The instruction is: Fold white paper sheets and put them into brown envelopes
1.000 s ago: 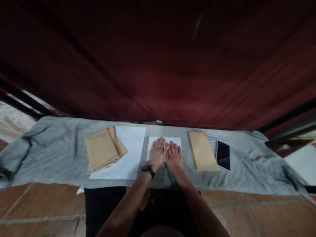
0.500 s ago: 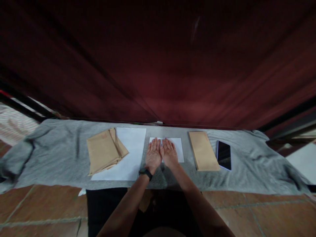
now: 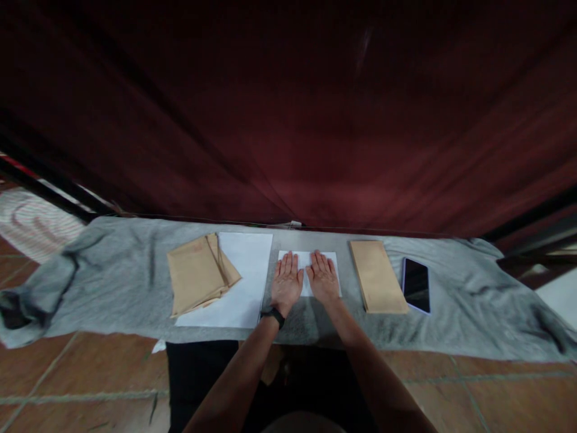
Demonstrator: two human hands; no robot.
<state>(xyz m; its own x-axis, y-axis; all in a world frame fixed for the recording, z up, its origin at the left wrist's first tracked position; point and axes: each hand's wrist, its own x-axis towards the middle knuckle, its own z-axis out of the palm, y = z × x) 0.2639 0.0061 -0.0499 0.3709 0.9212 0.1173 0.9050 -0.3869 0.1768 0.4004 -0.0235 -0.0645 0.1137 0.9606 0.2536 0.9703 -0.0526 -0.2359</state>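
A small white sheet of paper (image 3: 307, 260) lies on the grey cloth, partly covered by both hands. My left hand (image 3: 286, 281) rests flat on its left part, palm down with fingers stretched out; a dark watch is on that wrist. Flat on the right part lies my right hand (image 3: 323, 279), its fingers also extended. A narrow gap of paper shows between the two thumbs. Whether the sheet is folded or single, I cannot tell.
Larger white sheets (image 3: 250, 264) lie to the left, with several brown paper envelopes (image 3: 196, 273) on top. At right are a stack of brown envelopes (image 3: 378, 276) and a phone (image 3: 416, 285). Grey cloth (image 3: 469, 300) covers the surface; a dark red panel (image 3: 288, 150) stands behind.
My hands have slid apart from side by side, the left outward to the left and the right outward to the right, still flat on the paper. The view has shifted slightly.
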